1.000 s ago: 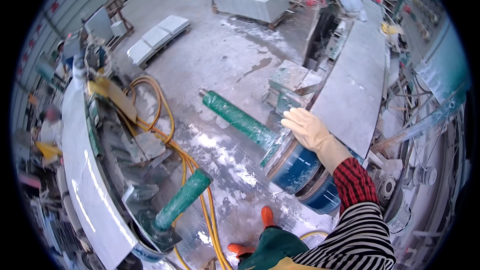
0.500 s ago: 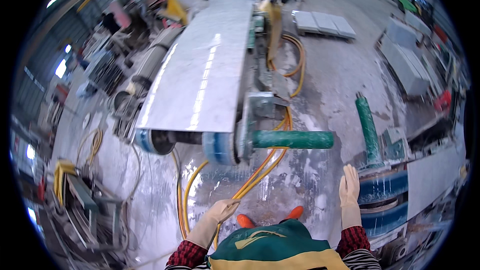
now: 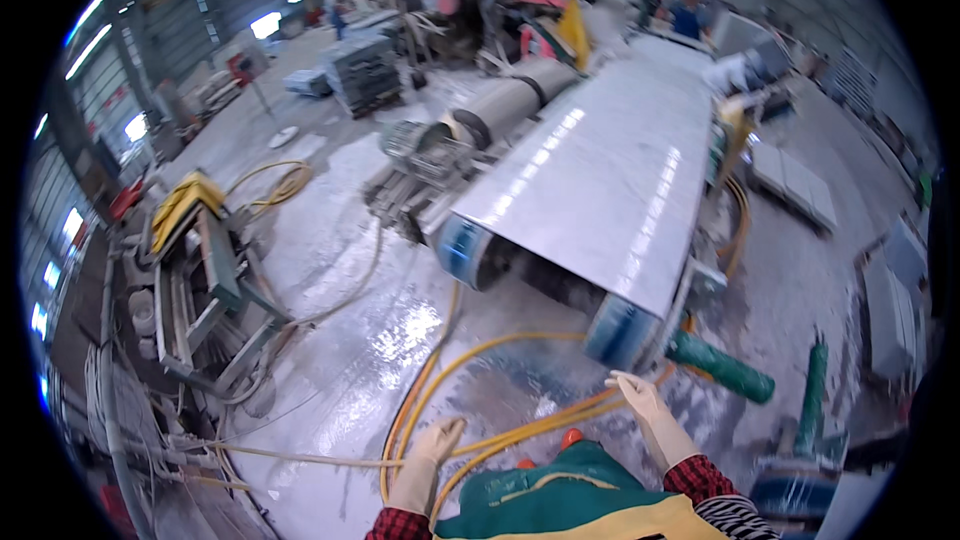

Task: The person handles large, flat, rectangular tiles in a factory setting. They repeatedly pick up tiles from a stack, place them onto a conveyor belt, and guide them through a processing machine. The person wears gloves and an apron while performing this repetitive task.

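Wet workshop floor [image 3: 330,360], yellow hoses [image 3: 500,420] snaking across it. I see the long grey slab [image 3: 600,180] lying ahead of both hands on a roller frame, its long axis running away from me toward the far right. Its near end sits just above the right hand [image 3: 640,400], which is the closer one: gloved, fingers spread, holding nothing. Left hand [image 3: 440,438] hangs low over the hoses, gloved, loosely open, empty. Green roller [image 3: 720,368] lies right of the slab's near corner.

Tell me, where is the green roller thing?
In the head view, the green roller lies low on the right, sticking out from the near end of the long grey slab, just beyond the gloved right hand.
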The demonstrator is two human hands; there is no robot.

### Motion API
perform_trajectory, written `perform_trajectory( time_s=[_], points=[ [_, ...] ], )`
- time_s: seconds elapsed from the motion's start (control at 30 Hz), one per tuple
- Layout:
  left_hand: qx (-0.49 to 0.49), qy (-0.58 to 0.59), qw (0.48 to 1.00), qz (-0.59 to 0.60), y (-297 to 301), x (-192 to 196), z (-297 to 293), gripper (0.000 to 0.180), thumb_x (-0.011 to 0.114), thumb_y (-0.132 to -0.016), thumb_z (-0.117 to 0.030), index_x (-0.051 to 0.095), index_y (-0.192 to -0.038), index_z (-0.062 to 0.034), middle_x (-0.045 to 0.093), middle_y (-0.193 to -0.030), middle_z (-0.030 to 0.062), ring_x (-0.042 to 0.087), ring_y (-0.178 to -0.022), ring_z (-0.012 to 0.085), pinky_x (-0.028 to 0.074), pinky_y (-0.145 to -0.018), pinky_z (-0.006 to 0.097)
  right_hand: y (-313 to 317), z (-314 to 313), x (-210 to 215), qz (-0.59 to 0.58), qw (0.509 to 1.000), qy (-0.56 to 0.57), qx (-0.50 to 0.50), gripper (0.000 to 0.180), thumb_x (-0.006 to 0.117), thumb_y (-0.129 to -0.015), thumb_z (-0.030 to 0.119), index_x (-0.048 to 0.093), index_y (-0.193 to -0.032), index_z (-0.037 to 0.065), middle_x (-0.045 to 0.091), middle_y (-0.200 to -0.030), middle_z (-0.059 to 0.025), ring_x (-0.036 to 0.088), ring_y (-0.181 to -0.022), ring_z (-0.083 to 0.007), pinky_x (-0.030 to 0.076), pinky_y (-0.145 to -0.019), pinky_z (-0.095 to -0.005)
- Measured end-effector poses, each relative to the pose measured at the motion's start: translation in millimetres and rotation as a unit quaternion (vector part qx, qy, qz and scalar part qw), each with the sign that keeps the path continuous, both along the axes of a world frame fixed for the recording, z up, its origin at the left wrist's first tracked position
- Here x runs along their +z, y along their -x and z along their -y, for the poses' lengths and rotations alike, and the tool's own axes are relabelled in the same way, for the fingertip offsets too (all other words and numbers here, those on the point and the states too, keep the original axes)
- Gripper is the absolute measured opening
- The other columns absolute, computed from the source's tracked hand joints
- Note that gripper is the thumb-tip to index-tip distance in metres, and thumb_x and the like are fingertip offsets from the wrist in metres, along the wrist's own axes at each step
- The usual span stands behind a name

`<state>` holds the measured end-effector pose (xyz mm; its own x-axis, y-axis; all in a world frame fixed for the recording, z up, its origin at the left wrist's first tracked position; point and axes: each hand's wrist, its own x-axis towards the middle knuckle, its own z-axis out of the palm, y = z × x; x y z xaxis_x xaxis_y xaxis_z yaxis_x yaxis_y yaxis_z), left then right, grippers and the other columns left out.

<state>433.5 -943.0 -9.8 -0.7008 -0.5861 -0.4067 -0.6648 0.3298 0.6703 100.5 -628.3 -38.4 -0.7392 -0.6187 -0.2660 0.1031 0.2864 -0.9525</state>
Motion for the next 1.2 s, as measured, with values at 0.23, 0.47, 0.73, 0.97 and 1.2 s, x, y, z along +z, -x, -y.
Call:
perform_trajectory(
  time_s=[0.23, 0.47, 0.73, 0.97, 1.2],
  points=[
    [0.046, -0.076, 0.995, -0.043, -27.8, -51.9, 12.2, 0.041, 0.056, -0.104, -0.039, 0.07, -0.132, -0.0116, 0.073, -0.125, 0.0165, 0.068, -0.117, 0.0314, 0.051, -0.098, 0.04, 28.5, 153.8, 34.6, 0.29, 0.946, 0.13, -0.07, 0.056, 0.052, -0.111, 0.041, 0.048, -0.154, 0.005, 0.065, -0.14, -0.0192, 0.061, -0.133, -0.0308, 0.049, -0.115, -0.0429],
    [0.154, -0.041, 0.987, -0.002, -57.9, -42.0, 56.2, 0.048, 0.051, -0.105, -0.044, 0.068, -0.135, -0.0104, 0.072, -0.127, 0.0167, 0.067, -0.121, 0.0314, 0.051, -0.101, 0.041, 77.7, 230.7, 33.2, 0.482, 0.785, 0.369, -0.125, 0.041, 0.037, -0.111, 0.017, 0.042, -0.151, 0.012, 0.045, -0.154, -0.0104, 0.041, -0.143, -0.0241, 0.037, -0.118, -0.0319],
    [0.16, -0.027, 0.986, 0.048, -51.4, -68.0, 79.6, 0.05, 0.05, -0.104, -0.046, 0.069, -0.131, -0.0091, 0.072, -0.124, 0.0208, 0.067, -0.117, 0.0376, 0.052, -0.1, 0.045, 121.2, 228.5, -6.2, 0.673, 0.51, 0.518, 0.133, 0.047, 0.046, -0.104, 0.014, 0.047, -0.148, -0.002, 0.051, -0.155, -0.0174, 0.045, -0.145, -0.0291, 0.037, -0.121, -0.0469],
    [0.041, -0.058, 0.996, 0.052, 0.1, -148.3, 182.9, 0.041, 0.055, -0.102, -0.041, 0.072, -0.124, -0.0111, 0.073, -0.114, 0.0205, 0.07, -0.105, 0.0392, 0.055, -0.091, 0.05, 140.9, 250.5, -17.3, 0.509, 0.788, 0.33, -0.105, 0.047, 0.044, -0.107, 0.022, 0.049, -0.146, -0.003, 0.055, -0.151, -0.0166, 0.05, -0.141, -0.0267, 0.04, -0.119, -0.0435],
    [-0.055, 0.139, 0.987, -0.061, 141.4, -6.8, 337.3, 0.033, 0.06, -0.096, -0.038, 0.076, -0.105, -0.0098, 0.074, -0.1, 0.0197, 0.07, -0.095, 0.043, 0.056, -0.084, 0.054, 128.5, 344.2, 5.8, 0.429, 0.854, 0.182, -0.23, 0.056, 0.04, -0.108, 0.035, 0.045, -0.15, -0.003, 0.05, -0.155, -0.0177, 0.046, -0.144, -0.0265, 0.034, -0.122, -0.0409]
  ],
)
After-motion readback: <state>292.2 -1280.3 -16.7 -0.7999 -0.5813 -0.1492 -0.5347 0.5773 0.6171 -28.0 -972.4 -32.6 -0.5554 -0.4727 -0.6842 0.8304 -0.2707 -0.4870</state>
